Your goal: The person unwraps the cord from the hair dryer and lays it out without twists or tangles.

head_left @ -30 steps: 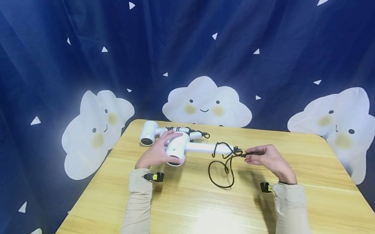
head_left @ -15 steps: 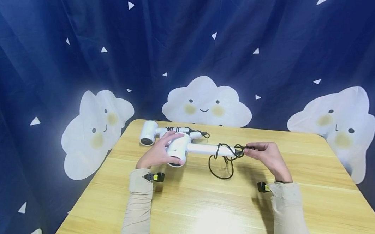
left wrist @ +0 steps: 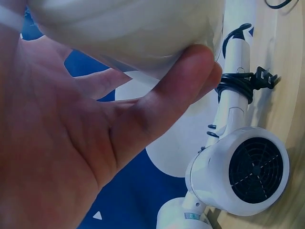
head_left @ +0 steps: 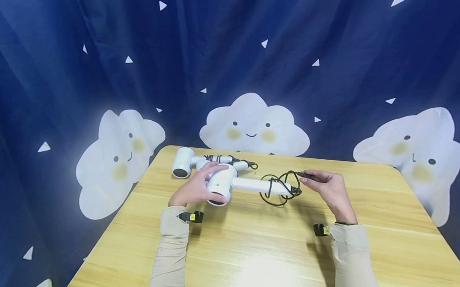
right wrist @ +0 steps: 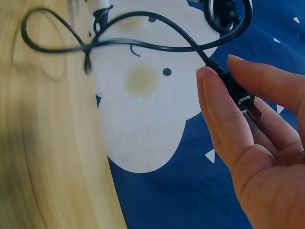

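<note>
My left hand (head_left: 194, 186) grips the barrel of a white hair dryer (head_left: 221, 183), thumb on the near side and fingers over the far side. The dryer's handle points right, held above the table. A thin black cord (right wrist: 143, 45) leaves the handle's end and loops loosely around it. My right hand (head_left: 330, 190) pinches the plug (right wrist: 233, 88) at the cord's end between thumb and fingers, just right of and above the handle tip. In the left wrist view the dryer's pale barrel (left wrist: 128, 28) fills the top, with my thumb against it.
Two more white hair dryers lie at the table's back left. One, with a dark round grille (left wrist: 256, 169), has its cord wrapped round its handle; the other dryer's barrel (head_left: 182, 162) sits farther left. Behind the wooden table (head_left: 248, 248) hangs a blue curtain (head_left: 235, 39) with cloud prints.
My right hand has risen and shifted slightly left with the plug. The hanging cord loop has drawn up and now bunches around the handle's end. My left hand has barely moved.
</note>
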Available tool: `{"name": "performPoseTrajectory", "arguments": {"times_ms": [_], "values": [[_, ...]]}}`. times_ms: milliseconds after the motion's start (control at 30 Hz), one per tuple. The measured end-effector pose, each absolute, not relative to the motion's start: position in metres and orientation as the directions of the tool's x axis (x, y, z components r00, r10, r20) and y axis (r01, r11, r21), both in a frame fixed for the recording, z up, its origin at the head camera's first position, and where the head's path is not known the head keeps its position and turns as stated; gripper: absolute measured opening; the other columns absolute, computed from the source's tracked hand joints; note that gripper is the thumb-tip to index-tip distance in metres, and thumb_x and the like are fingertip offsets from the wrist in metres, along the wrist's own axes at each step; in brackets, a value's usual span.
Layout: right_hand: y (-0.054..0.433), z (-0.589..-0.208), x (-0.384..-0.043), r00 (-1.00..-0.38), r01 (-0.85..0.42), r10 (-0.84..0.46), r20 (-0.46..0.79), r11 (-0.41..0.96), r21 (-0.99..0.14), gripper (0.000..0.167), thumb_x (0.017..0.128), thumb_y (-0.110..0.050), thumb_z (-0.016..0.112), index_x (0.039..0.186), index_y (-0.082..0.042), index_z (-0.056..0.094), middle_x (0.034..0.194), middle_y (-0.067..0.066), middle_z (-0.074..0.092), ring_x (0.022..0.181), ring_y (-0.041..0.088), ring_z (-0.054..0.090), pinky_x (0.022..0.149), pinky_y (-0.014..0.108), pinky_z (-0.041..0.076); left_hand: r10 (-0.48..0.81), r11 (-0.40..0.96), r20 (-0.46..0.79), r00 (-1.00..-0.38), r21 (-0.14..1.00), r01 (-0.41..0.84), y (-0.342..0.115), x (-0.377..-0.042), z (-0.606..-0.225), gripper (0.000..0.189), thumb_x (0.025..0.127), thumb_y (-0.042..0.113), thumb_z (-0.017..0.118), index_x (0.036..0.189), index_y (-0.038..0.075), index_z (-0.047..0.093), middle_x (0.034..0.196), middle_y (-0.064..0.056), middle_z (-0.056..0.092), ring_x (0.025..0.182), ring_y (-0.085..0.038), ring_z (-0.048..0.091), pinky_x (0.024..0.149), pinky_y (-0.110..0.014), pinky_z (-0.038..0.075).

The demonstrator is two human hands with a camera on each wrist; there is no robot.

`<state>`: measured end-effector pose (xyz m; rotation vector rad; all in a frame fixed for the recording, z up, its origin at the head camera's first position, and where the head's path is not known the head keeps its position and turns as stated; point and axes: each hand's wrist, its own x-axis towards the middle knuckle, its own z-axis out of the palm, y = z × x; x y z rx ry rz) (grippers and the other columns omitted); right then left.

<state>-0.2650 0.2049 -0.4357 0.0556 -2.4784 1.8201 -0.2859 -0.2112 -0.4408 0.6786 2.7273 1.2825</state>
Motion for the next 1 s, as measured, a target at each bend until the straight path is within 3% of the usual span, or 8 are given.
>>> {"name": "performPoseTrajectory", "arguments": {"times_ms": [133, 300, 567, 800, 1000], "values": [[0.200, -0.433, -0.264, -0.995, -0.085, 0.038, 0.097, 0.243, -0.966, 0.048, 0.091, -0.025, 0.081, 0.130, 0.000, 0.070, 0.105, -0.016, 0.079, 0.098, -0.002, 0.072, 0.087, 0.013, 0.054, 0.417, 0.550, 0.123, -0.901, 0.755, 0.357, -0.209, -0.285, -0.441, 0.095, 0.059, 0.047, 0.099, 0.142, 0.051, 0.054, 0.167, -0.001, 0.032, 0.152, -0.034, 0.033, 0.112, -0.060, 0.039], [0.194, -0.428, -0.263, -0.990, -0.114, 0.074, 0.124, 0.130, -0.985, 0.045, 0.089, -0.021, 0.083, 0.127, 0.002, 0.071, 0.103, -0.017, 0.079, 0.096, -0.001, 0.074, 0.088, 0.015, 0.056, 0.432, 0.545, 0.118, -0.894, 0.756, 0.363, -0.207, -0.286, -0.443, 0.094, 0.060, 0.047, 0.099, 0.143, 0.049, 0.054, 0.165, 0.000, 0.035, 0.143, -0.032, 0.042, 0.106, -0.052, 0.044], [0.187, -0.422, -0.262, -0.969, -0.233, 0.000, 0.246, -0.327, -0.916, 0.025, 0.094, 0.002, 0.071, 0.116, 0.014, 0.070, 0.106, 0.008, 0.081, 0.097, 0.020, 0.079, 0.091, 0.032, 0.058, 0.430, 0.537, 0.120, -0.895, 0.763, 0.360, -0.206, -0.288, -0.444, 0.094, 0.060, 0.045, 0.099, 0.142, 0.049, 0.054, 0.165, 0.004, 0.035, 0.147, -0.032, 0.039, 0.110, -0.056, 0.041], [0.181, -0.414, -0.255, -0.959, -0.244, -0.053, 0.279, -0.350, -0.904, 0.025, 0.093, 0.009, 0.068, 0.118, 0.008, 0.070, 0.108, 0.008, 0.080, 0.102, 0.018, 0.078, 0.091, 0.032, 0.059, 0.438, 0.528, 0.125, -0.890, 0.766, 0.367, -0.207, -0.287, -0.444, 0.094, 0.060, 0.045, 0.099, 0.143, 0.048, 0.054, 0.162, 0.004, 0.038, 0.143, -0.031, 0.042, 0.107, -0.054, 0.043], [0.178, -0.407, -0.249, -0.927, -0.263, -0.180, 0.330, -0.317, -0.911, 0.022, 0.095, 0.010, 0.065, 0.116, 0.006, 0.069, 0.110, 0.007, 0.079, 0.103, 0.017, 0.077, 0.091, 0.031, 0.060, 0.430, 0.532, 0.125, -0.894, 0.765, 0.363, -0.211, -0.288, -0.445, 0.095, 0.062, 0.046, 0.098, 0.145, 0.048, 0.052, 0.164, 0.000, 0.036, 0.146, -0.031, 0.039, 0.111, -0.058, 0.040]]}}
